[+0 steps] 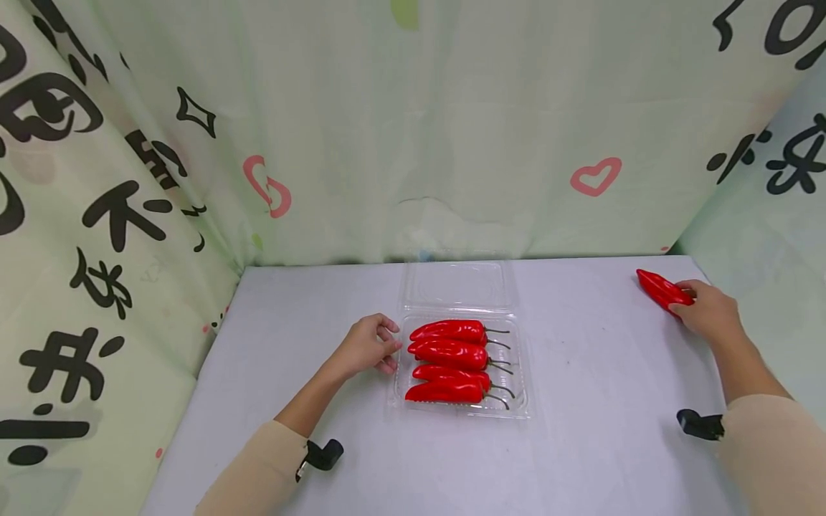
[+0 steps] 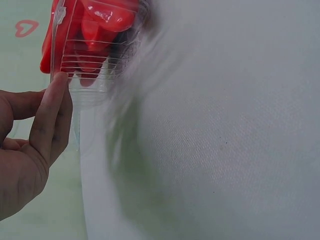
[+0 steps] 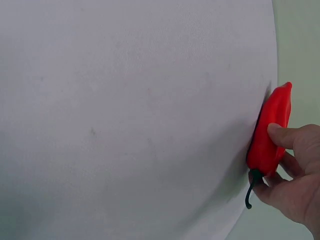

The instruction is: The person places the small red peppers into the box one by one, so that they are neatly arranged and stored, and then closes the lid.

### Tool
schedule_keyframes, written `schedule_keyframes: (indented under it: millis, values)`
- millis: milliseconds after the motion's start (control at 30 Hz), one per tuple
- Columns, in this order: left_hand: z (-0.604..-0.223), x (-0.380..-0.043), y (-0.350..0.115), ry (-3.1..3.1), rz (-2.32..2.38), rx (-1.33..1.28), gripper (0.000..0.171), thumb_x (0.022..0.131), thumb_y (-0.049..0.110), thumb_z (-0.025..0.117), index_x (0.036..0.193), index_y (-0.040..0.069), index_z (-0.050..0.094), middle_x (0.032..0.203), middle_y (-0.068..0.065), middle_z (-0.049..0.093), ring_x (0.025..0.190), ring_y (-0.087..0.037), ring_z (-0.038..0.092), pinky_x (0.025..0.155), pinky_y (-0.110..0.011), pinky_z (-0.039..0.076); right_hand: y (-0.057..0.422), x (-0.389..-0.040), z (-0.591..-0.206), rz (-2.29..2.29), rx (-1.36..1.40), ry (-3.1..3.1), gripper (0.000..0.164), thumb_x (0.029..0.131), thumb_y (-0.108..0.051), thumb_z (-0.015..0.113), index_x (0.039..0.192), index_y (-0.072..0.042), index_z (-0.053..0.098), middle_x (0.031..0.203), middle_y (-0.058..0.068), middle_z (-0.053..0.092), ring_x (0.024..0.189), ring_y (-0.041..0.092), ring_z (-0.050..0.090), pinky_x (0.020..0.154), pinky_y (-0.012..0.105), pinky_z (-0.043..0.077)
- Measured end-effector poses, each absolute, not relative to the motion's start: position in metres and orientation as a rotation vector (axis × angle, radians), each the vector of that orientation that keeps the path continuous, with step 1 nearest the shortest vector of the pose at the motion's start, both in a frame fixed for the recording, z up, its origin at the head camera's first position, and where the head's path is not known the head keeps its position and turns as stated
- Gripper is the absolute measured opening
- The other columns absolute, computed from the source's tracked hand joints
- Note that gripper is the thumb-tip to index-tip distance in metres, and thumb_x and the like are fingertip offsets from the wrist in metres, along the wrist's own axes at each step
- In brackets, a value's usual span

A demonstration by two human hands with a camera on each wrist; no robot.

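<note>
In the head view a clear plastic clamshell box lies on the table with its lid folded back, away from the person. Several glossy red chili peppers lie side by side in it, stems to the right. My left hand is at the box's left side, fingers loosely extended; in the left wrist view a fingertip seems to touch the box wall. Far to the right, my right hand grips another red chili pepper between thumb and fingers, its dark green stem pointing toward the wrist.
A white-covered table carries everything. Behind it hangs a pale green curtain with hearts and dark lettering, which also closes off the left and right sides. The right hand is close to the table's right edge.
</note>
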State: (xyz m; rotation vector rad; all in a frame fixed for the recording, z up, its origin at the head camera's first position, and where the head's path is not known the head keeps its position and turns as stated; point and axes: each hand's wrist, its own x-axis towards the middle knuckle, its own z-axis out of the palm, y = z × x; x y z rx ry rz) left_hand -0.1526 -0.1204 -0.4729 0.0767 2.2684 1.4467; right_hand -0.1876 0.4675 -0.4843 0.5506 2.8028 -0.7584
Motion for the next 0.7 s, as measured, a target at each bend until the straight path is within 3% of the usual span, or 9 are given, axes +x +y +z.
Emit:
schedule_keyframes:
  millis: [533, 700]
  values:
    - [-0.475, -0.152, -0.122, 2.271, 1.465, 0.069, 0.029, 0.096, 0.005, 0.071, 0.121, -0.002, 0.057, 0.094, -0.014, 0.064, 0.057, -0.019, 0.07, 0.058, -0.03, 0.063, 0.466, -0.181, -0.475, -0.799, 0.548, 2.835, 0.081, 0.092, -0.008, 0.072, 0.155, 0.009, 0.025, 0.145, 0.044, 0.028, 0.13, 0.063, 0.029, 0.094, 0.073, 0.051]
    - [-0.476, -0.153, -0.122, 2.27, 1.465, 0.083, 0.029, 0.096, 0.005, 0.07, 0.121, -0.001, 0.057, 0.095, -0.014, 0.064, 0.057, -0.019, 0.07, 0.058, -0.031, 0.063, 0.464, -0.179, -0.468, -0.782, 0.458, 2.873, 0.082, 0.09, -0.008, 0.074, 0.154, 0.01, 0.026, 0.142, 0.044, 0.03, 0.127, 0.063, 0.03, 0.077, 0.064, 0.06]
